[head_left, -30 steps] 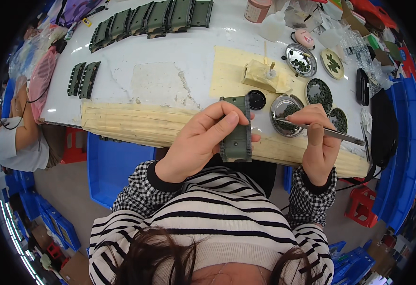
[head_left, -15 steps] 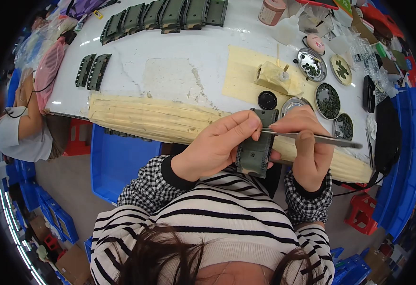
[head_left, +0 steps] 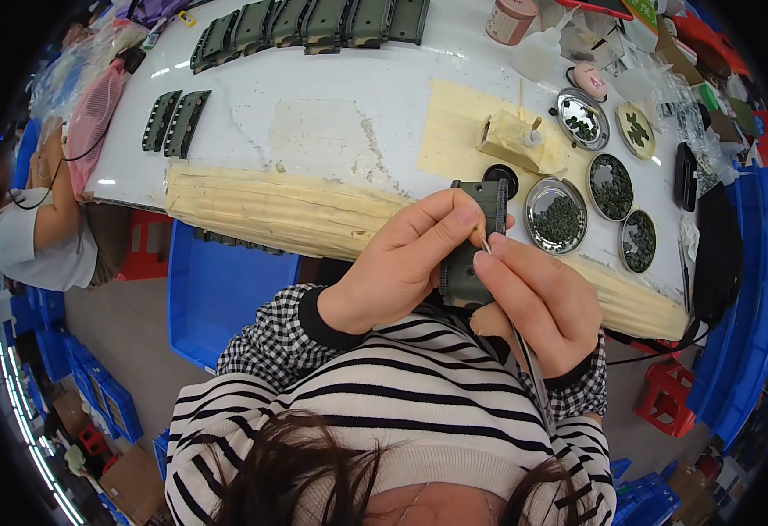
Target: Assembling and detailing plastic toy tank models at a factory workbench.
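In front of my chest is a dark green camouflage-patterned curved plate (head_left: pixel 464 279) with toothed long edges, tilted on end. My left hand (head_left: pixel 401 267) is closed on it from the left, its thumb and forefinger pinched together over the plate. My right hand (head_left: pixel 549 307) grips metal tweezers (head_left: pixel 535 386), whose shaft slopes down to the right toward my sleeve. The tweezers' tip meets the fingertips of my left hand above the plate. Anything tiny between those fingertips is too small to make out.
Shallow metal dishes (head_left: pixel 554 181) of small dark green pieces stand at the right, near a tape-covered block (head_left: pixel 517 145) and a black round lid (head_left: pixel 500 178). Similar green plates (head_left: pixel 322 24) line the far edge. Padded tape (head_left: pixel 287 206) covers the near edge; a blue bin (head_left: pixel 226 298) sits below.
My right hand has swung down and left, turning the tweezers from nearly level to steep. A dish that my right hand had partly covered now shows fully.
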`<state>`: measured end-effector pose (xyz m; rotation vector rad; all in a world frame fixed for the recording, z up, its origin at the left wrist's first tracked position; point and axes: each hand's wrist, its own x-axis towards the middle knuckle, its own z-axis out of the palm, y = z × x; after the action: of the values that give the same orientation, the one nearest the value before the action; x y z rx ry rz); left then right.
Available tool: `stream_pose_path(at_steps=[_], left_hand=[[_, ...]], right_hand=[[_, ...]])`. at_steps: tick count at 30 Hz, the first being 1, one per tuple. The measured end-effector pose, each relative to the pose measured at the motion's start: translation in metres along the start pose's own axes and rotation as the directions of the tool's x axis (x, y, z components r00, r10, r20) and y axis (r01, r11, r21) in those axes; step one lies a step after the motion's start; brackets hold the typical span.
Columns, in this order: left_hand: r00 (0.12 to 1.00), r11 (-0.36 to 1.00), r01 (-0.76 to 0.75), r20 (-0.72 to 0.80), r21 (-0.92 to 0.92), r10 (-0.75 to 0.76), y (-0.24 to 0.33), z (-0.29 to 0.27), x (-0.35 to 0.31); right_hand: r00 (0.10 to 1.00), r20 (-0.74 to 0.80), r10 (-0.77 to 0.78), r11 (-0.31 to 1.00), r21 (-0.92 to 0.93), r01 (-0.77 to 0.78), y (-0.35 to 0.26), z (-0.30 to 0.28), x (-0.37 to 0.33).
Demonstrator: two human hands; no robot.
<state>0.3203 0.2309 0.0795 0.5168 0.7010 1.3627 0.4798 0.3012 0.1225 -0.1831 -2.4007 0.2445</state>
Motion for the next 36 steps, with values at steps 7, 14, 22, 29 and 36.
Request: stream_pose_path(at_steps=[7, 14, 22, 29, 36], left_hand=[[1.0, 1.0, -0.006, -0.006, -0.003, 0.006, 0.0, 0.0, 0.0], [1.0, 1.0, -0.002, -0.01, 0.015, 0.002, -0.002, -0.002, 0.0], [0.999, 0.999, 0.035, -0.001, -0.003, -0.035, -0.005, -0.007, -0.001], [0.996, 0.994, -0.085, -0.039, -0.065, 0.083, 0.016, -0.006, -0.008], [0.974, 0.956, -0.22, -0.1, -0.194, 0.204, 0.019, -0.018, -0.007]], right_hand=[[1.0, -0.016, -0.01, 1.0, -0.006, 0.01, 0.001, 0.003, 0.001], [1.0, -0.017, -0.001, 1.0, 0.006, 0.001, 0.001, 0.004, 0.0], [0.995, 0.015, 0.097, 0.982, 0.159, -0.098, 0.002, 0.001, -0.003], [0.785, -0.048, 0.618, 0.729, 0.408, -0.549, 0.032, 0.011, -0.013], [0.822, -0.055, 0.566, 0.809, 0.231, -0.541, 0.049, 0.035, -0.014]])
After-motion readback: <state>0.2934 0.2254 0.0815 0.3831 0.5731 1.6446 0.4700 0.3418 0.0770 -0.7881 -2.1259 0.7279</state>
